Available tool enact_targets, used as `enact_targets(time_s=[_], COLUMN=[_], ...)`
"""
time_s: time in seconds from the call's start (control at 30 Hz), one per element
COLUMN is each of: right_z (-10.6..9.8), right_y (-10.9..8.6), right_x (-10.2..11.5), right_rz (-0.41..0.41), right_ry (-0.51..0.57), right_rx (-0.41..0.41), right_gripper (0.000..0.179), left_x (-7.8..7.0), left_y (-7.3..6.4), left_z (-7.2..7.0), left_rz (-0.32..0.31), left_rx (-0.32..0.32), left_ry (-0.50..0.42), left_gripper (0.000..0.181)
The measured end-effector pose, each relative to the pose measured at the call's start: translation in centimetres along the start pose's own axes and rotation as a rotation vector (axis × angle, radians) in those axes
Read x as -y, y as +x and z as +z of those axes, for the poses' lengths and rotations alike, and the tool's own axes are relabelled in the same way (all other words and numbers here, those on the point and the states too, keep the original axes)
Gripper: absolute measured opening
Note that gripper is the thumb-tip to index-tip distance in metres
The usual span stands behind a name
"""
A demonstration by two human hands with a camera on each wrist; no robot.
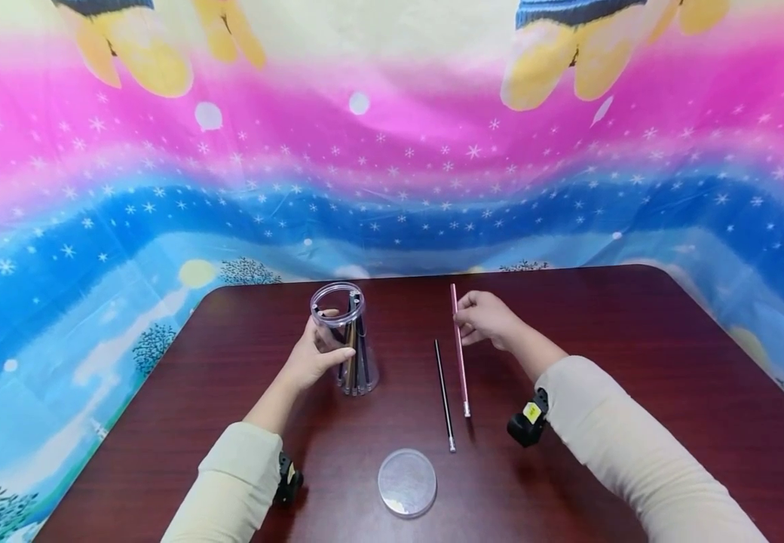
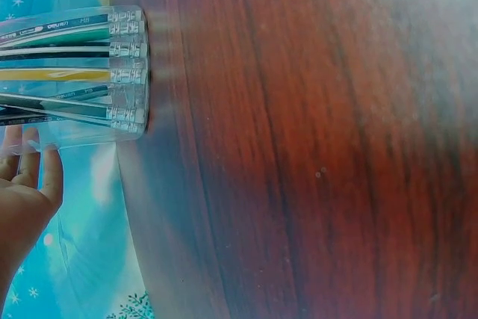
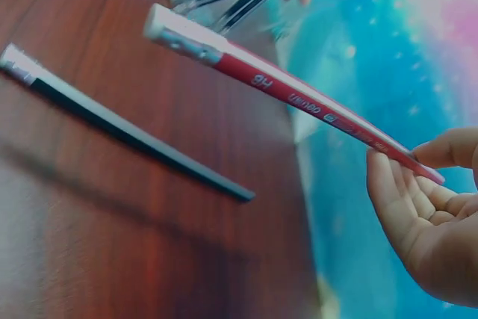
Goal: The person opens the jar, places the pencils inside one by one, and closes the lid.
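My left hand [image 1: 312,356] grips a clear plastic jar [image 1: 372,371] by its side, at the left of the table. Several pencils [image 2: 63,75] stand in the jar, eraser ends down, and its top is uncovered. A red pencil [image 1: 462,366] is pinched between the thumb and fingers of my right hand [image 1: 490,320]. Its white eraser [image 3: 155,22] points down towards me, and the lettering on its side shows in the right wrist view. Just left of it, a black pencil [image 1: 443,388] with a white eraser lies on the table.
A round clear lid [image 1: 407,483] lies flat on the dark wooden table [image 1: 609,332], near the front. Behind the table's far edge hangs a colourful printed cloth [image 1: 405,136]. A small black device [image 1: 528,422] is strapped at the right wrist.
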State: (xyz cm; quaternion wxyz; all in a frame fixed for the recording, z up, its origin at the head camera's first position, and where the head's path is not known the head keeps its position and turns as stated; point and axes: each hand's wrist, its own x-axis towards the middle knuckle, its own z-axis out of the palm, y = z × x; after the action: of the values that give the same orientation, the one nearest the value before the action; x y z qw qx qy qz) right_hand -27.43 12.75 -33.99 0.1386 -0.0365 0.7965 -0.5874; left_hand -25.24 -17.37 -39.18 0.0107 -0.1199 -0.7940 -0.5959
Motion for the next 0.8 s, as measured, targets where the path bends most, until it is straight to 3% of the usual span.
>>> enact_targets(time_s=[0.23, 0.6, 0.8], right_z=[0.3, 1.1, 1.5], right_y=[-0.3, -0.6, -1.1], right_x=[3.4, 7.1, 8.7], right_rz=[-0.099, -0.165, -0.203], right_ry=[0.065, 0.183, 0.197], right_rx=[-0.019, -0.010, 0.017], right_gripper=[0.014, 0.013, 0.014], left_x=[0.1, 0.2, 0.3], left_y=[0.0, 0.1, 0.2], left_z=[0.0, 0.0, 0.0], left_rz=[0.005, 0.022, 0.021], left_rx=[0.006, 0.010, 0.014], left_ry=[-0.035, -0.052, -0.047], left_gripper=[0.070, 0.070, 0.070])
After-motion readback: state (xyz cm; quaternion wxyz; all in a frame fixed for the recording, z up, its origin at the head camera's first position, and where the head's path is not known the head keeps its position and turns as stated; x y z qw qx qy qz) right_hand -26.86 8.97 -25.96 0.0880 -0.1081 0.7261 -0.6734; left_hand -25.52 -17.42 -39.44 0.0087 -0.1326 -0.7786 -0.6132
